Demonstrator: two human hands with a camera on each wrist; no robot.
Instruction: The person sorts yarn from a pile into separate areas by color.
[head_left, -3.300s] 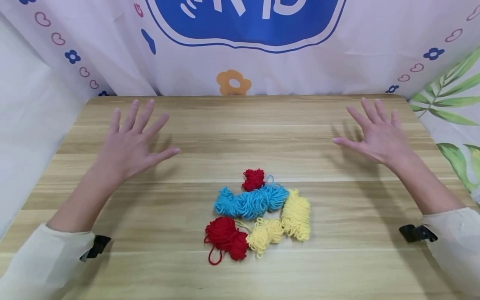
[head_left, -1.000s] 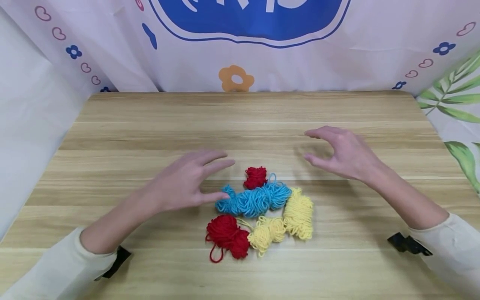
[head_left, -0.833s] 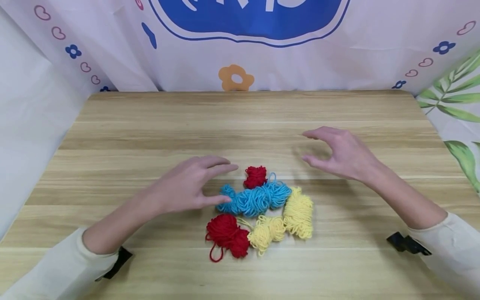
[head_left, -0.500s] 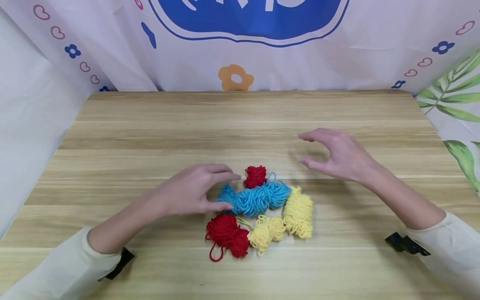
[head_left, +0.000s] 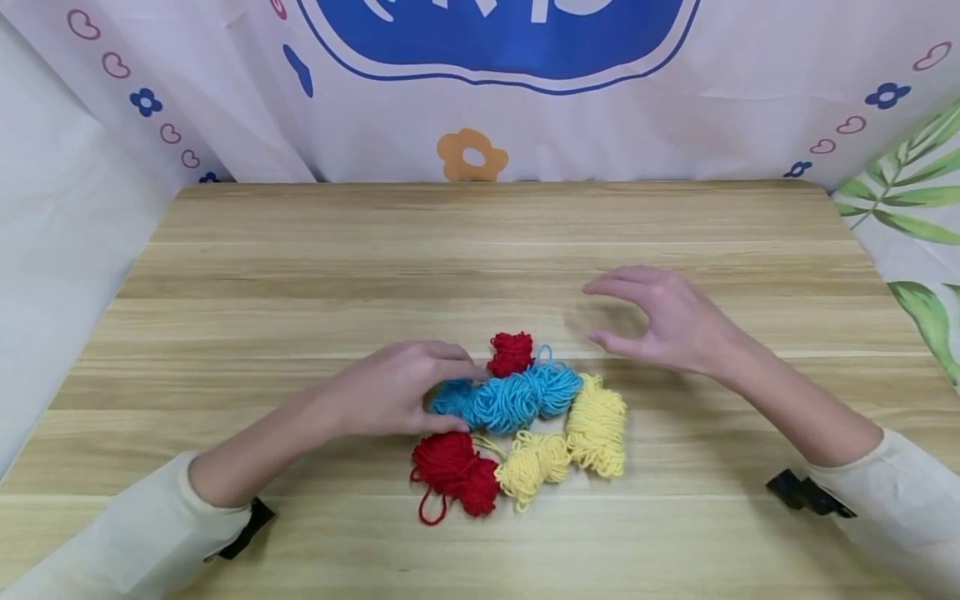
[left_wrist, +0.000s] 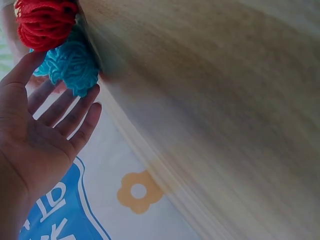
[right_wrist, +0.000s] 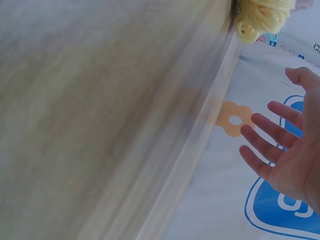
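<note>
A blue yarn bundle point(head_left: 510, 402) lies across the middle of a small cluster of yarn. My left hand point(head_left: 397, 387) reaches about its left end, thumb on the near side and fingers on the far side. In the left wrist view those fingers are spread and slightly bent, right at the blue yarn point(left_wrist: 72, 65), with the thumb tip beside red yarn point(left_wrist: 46, 24). My right hand point(head_left: 667, 321) hovers to the right behind the cluster, fingers apart and loosely bent, holding nothing. Nearest to it are a small red bundle point(head_left: 511, 354) and a thick yellow bundle point(head_left: 597, 427).
A larger red bundle point(head_left: 453, 471) with a loose loop and a smaller yellow bundle point(head_left: 534, 468) lie at the front of the cluster. All rest on a wood-grain table point(head_left: 300, 250). A printed white cloth point(head_left: 585, 133) hangs behind its far edge.
Both hands have come inward from wide apart, their fingers bending from a full spread. My left hand has moved right and nearer, onto the blue bundle's left end. The yarn keeps its arrangement.
</note>
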